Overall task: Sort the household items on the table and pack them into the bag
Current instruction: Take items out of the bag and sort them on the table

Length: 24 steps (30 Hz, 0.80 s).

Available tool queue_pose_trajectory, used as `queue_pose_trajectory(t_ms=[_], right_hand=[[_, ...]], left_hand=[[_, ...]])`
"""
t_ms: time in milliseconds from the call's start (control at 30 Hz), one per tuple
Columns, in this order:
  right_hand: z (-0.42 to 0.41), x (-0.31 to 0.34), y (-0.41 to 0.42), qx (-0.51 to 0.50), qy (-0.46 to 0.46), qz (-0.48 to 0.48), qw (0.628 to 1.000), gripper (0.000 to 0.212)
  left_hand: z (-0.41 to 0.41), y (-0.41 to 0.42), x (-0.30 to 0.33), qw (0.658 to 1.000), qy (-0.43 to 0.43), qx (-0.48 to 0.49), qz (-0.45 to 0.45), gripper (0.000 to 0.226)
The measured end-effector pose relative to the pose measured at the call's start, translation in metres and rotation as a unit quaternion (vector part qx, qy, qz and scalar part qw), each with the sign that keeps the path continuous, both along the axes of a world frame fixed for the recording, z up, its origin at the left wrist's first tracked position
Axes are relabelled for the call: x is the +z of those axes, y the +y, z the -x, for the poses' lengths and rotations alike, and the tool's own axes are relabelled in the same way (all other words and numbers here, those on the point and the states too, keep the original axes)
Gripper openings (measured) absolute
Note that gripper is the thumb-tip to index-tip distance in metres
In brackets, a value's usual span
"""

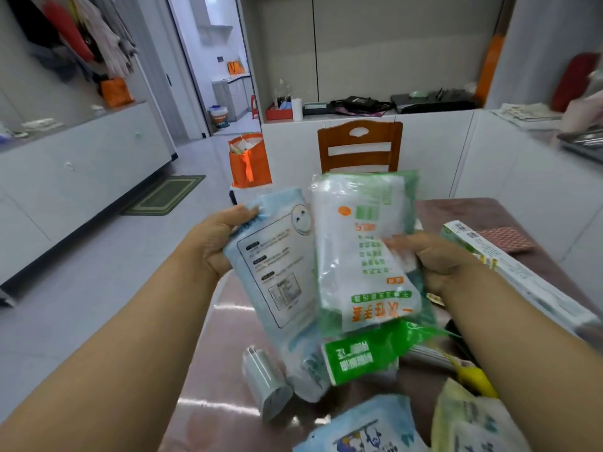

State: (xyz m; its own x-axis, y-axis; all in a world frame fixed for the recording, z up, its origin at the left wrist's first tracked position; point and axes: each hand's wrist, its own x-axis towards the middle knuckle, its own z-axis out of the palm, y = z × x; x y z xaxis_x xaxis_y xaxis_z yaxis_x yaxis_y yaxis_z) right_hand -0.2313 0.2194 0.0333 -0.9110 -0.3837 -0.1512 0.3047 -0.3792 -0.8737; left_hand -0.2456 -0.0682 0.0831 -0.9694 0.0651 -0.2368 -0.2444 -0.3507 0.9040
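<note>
Still sorting, nothing visibly packed. Left hand [213,243] clamps a blue packet [277,265]; right hand [434,262] clamps a white-green packet [362,252]. Hands apart, packets raised side by side above the table [228,347]. Under the hands: grey roll [266,383], green pack [359,357]. Long box [522,275] right of the right hand. Orange bag [249,164] on the floor, well beyond the left hand; can't tell if it's the target. Most items left.

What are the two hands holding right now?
Left hand: closed on the pale blue packet.
Right hand: closed on the green and white packet.
</note>
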Motion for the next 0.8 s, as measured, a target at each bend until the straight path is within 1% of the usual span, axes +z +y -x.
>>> queue_pose_trajectory(t_ms=[67, 100, 167, 200, 267, 300, 333, 367, 433, 500, 533, 600, 667, 700, 767, 800], right_hand=[[-0.012, 0.009, -0.015, 0.019, 0.003, -0.013, 1.000, 0.065], [-0.018, 0.011, -0.023, 0.027, -0.001, -0.019, 0.999, 0.062], [-0.032, 0.015, -0.033, 0.039, -0.014, -0.024, 0.999, 0.047], [-0.040, 0.017, -0.036, 0.040, -0.019, -0.029, 0.999, 0.041], [-0.056, 0.023, -0.036, 0.029, -0.025, -0.053, 0.998, 0.042], [-0.065, 0.027, -0.034, 0.019, -0.027, -0.068, 0.997, 0.044], [-0.073, 0.031, -0.032, 0.012, -0.029, -0.085, 0.996, 0.046], [-0.083, 0.036, -0.030, 0.006, -0.029, -0.106, 0.994, 0.048], [-0.103, 0.045, -0.029, -0.006, -0.024, -0.145, 0.989, 0.052], [-0.126, 0.052, -0.032, -0.014, -0.012, -0.164, 0.986, 0.055], [-0.139, 0.054, -0.034, -0.016, -0.007, -0.165, 0.986, 0.053], [-0.164, 0.059, -0.037, -0.016, 0.005, -0.164, 0.986, 0.041], [-0.187, 0.062, -0.042, -0.011, 0.022, -0.167, 0.986, 0.029], [-0.198, 0.061, -0.046, -0.007, 0.031, -0.173, 0.984, 0.026], [-0.217, 0.056, -0.053, 0.012, 0.051, -0.185, 0.981, 0.031], [-0.227, 0.052, -0.057, 0.026, 0.063, -0.191, 0.979, 0.034]], left_hand=[[-0.017, 0.012, 0.003, 0.999, -0.012, -0.020, -0.024, 0.007], [-0.026, 0.018, 0.003, 0.999, -0.014, -0.032, -0.022, 0.013], [-0.045, 0.025, 0.005, 0.999, -0.024, -0.036, -0.006, 0.039], [-0.055, 0.026, 0.008, 0.999, -0.033, -0.031, -0.010, 0.045], [-0.074, 0.019, 0.012, 0.998, -0.049, -0.022, -0.026, 0.040], [-0.084, 0.012, 0.014, 0.998, -0.052, -0.017, -0.013, 0.042], [-0.094, 0.005, 0.013, 0.998, -0.051, -0.014, 0.024, 0.048], [-0.104, -0.004, 0.012, 0.996, -0.048, -0.010, 0.081, 0.054], [-0.130, -0.021, 0.007, 0.983, -0.050, -0.025, 0.174, 0.059], [-0.159, -0.033, 0.003, 0.971, -0.057, -0.035, 0.229, 0.057], [-0.175, -0.037, 0.001, 0.965, -0.062, -0.039, 0.250, 0.053], [-0.206, -0.044, -0.003, 0.950, -0.059, -0.059, 0.301, 0.043], [-0.235, -0.050, -0.008, 0.929, -0.054, -0.085, 0.355, 0.035], [-0.247, -0.054, -0.012, 0.918, -0.050, -0.098, 0.382, 0.034], [-0.270, -0.060, -0.021, 0.887, -0.039, -0.123, 0.443, 0.034], [-0.279, -0.064, -0.027, 0.867, -0.038, -0.138, 0.478, 0.035]])
